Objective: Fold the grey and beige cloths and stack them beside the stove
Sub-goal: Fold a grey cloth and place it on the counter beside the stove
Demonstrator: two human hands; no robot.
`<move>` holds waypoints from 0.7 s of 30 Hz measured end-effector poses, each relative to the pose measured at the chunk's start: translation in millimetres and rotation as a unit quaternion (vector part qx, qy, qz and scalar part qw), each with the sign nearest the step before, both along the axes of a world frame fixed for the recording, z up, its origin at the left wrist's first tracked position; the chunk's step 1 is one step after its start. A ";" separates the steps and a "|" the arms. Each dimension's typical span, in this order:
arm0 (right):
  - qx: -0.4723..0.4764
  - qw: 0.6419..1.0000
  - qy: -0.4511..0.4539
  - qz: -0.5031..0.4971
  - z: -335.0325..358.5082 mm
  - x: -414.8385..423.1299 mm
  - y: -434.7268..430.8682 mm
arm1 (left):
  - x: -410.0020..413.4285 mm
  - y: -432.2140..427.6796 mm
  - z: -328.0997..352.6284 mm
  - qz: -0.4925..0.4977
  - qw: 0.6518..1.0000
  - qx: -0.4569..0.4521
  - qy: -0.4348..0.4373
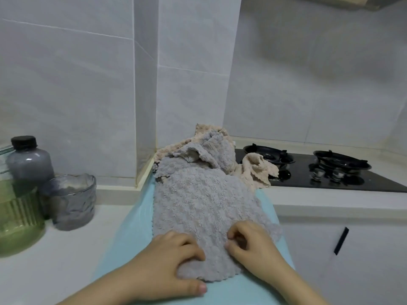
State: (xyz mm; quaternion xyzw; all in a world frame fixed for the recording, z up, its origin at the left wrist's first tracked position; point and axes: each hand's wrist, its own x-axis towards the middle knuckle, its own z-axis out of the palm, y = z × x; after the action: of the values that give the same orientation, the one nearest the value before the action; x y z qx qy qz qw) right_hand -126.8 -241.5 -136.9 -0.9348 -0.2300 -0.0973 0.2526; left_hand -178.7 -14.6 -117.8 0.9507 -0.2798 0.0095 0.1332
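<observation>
Standing far left on white counter: green ribbed jar (18, 221), dark-capped bottle (29, 160), grey glass cup (71, 200). Lying centre on blue mat (114, 245): grey cloth (204, 199), near end toward camera, far end bunched up w/ beige cloth (256, 171), which spills onto black stove (326, 172) at right. Pressing on cloth's near edge: left hand (169, 258), fingers curled, thumb under hem, gripping it. Beside it, right hand (253, 245), fingertips bent, pinching the pile.

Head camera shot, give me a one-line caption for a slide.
Both hands, left and right, press the near edge of a grey cloth on a blue mat, beige cloths heaped beside the stove.
</observation>
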 end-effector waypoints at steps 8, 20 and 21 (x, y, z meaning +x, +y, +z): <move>-0.078 0.996 0.041 0.033 9.7 -22.8 -3.0 | 3.8 4.0 -6.7 0.037 0.991 -0.009 -0.130; -0.086 0.977 -0.187 -0.060 5.0 -33.8 -3.0 | -2.7 40.6 10.8 0.059 0.985 -0.092 -0.131; -0.092 0.978 -0.172 -0.073 5.8 -35.1 -5.4 | -4.5 42.3 9.6 0.057 0.988 -0.086 -0.118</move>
State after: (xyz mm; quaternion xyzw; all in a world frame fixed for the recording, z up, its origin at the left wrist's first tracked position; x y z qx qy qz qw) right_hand -161.8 -246.8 -131.1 -0.9377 -0.2090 -0.2529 0.1144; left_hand -183.2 27.7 -108.2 0.9423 -0.2370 0.1531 0.1803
